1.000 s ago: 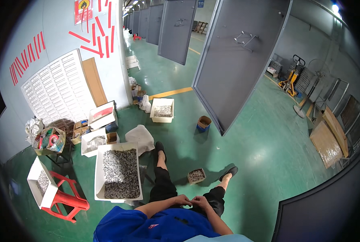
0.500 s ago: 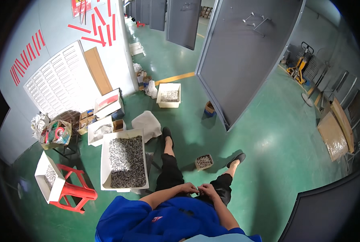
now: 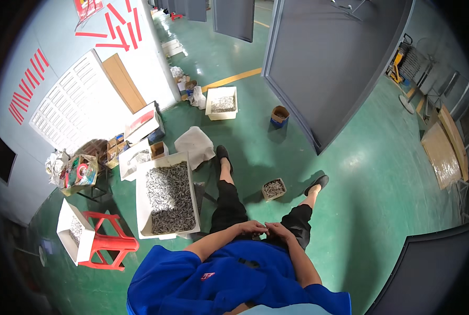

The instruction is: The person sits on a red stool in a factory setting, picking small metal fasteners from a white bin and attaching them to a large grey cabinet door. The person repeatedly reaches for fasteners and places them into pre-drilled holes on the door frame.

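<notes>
My left hand (image 3: 252, 228) and my right hand (image 3: 277, 231) meet in front of my lap, fingertips pinched close together. Whatever sits between them is too small to make out. To my left stands a large white tub (image 3: 143, 206), holding a broad heap of small grey metal parts (image 3: 171, 195). On the floor between my feet is a small open box (image 3: 269, 196) with similar little pieces in it. Neither hand touches the tub or the box.
A red plastic stool (image 3: 113, 242) carries a tilted white bin (image 3: 87, 244) at far left. Ahead are a white sack (image 3: 195, 146), another white tub (image 3: 222, 116) and a blue-brown carton (image 3: 279, 116). A large grey panel (image 3: 329, 68) stands front right; cardboard (image 3: 440, 152) leans farther right.
The view has shifted, so the surroundings sit differently in the picture. Both hands stay together at my lap, with the fingers slightly rearranged.
</notes>
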The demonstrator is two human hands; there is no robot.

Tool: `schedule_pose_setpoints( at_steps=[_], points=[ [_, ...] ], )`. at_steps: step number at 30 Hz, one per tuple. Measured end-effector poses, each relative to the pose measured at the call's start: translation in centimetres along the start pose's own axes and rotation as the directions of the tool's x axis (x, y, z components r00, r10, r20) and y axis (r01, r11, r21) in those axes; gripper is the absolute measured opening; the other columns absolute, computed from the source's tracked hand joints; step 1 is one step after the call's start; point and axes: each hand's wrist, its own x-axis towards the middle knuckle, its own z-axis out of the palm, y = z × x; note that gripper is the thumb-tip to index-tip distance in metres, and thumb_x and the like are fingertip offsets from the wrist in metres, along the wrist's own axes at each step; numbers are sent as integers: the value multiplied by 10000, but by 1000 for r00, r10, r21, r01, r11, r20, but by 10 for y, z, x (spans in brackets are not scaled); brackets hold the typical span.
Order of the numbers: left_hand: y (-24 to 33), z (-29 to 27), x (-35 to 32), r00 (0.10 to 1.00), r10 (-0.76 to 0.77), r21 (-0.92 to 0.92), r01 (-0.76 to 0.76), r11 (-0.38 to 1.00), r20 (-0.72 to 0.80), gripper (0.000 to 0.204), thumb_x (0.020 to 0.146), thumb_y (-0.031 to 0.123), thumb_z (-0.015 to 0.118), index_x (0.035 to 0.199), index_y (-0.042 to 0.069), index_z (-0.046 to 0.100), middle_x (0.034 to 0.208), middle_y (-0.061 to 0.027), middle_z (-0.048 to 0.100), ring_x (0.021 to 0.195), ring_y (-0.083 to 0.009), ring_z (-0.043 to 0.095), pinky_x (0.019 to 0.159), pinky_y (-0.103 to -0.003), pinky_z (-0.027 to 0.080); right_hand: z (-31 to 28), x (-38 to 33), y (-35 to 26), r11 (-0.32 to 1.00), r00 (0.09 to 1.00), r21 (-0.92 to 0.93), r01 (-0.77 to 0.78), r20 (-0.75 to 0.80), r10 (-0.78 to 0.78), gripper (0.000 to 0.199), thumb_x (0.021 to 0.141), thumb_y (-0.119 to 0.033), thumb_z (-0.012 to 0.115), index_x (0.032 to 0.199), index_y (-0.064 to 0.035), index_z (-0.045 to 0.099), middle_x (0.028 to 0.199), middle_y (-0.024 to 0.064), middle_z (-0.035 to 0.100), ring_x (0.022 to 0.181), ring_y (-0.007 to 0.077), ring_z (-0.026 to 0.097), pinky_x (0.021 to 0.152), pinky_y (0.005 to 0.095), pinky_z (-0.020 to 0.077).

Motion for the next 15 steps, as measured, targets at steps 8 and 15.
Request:
schedule_pose_setpoints(
  at_steps=[8, 15],
  points=[
    [-11, -6, 7, 997, -58, 41, 56, 998, 42, 240, 820, 281, 562, 915, 72, 634, 618, 62, 467, 527, -22, 382, 472, -180, 304, 3, -5, -7, 997, 996, -72, 22, 89, -15, 348, 836, -391, 488, 767, -57, 560, 646, -18, 531, 603, 78, 490, 598, 199, 398],
    [-29, -15, 21, 996, -86, 141, 88, 986, -20, 228, 814, 265, 575, 919, 72, 634, 647, 63, 511, 548, -22, 409, 495, -172, 324, 1, 3, 1, 991, 997, -133, 5, 79, 6, 318, 822, -364, 527, 758, -53, 552, 681, 7, 568, 609, 75, 510, 575, 195, 406]
  ],
)
